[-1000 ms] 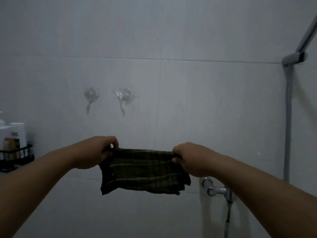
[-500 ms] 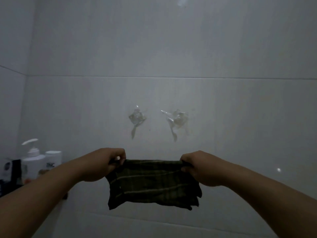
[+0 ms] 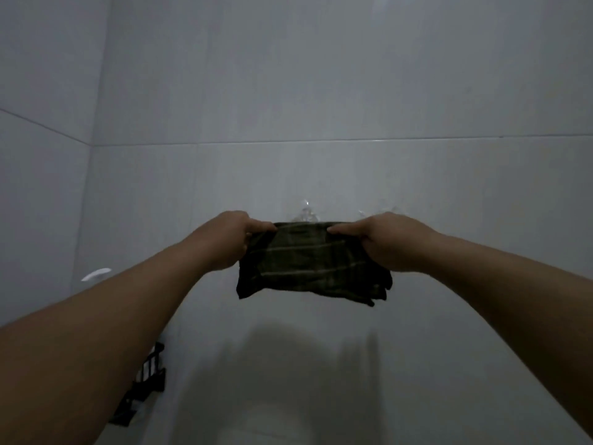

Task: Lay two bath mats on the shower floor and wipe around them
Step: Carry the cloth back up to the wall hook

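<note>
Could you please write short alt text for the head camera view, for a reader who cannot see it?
Two bare hands, left and right, hold a dark green striped cloth by its top corners, stretched against a pale grey tiled wall. Clear plastic wall hooks peek out just above the cloth, and a black wire shelf sits low on the left.

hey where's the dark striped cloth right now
In the head view the dark striped cloth hangs mid-frame before the tiled wall, its top edge pinched between the left hand and right hand, just below the clear wall hooks.
</note>
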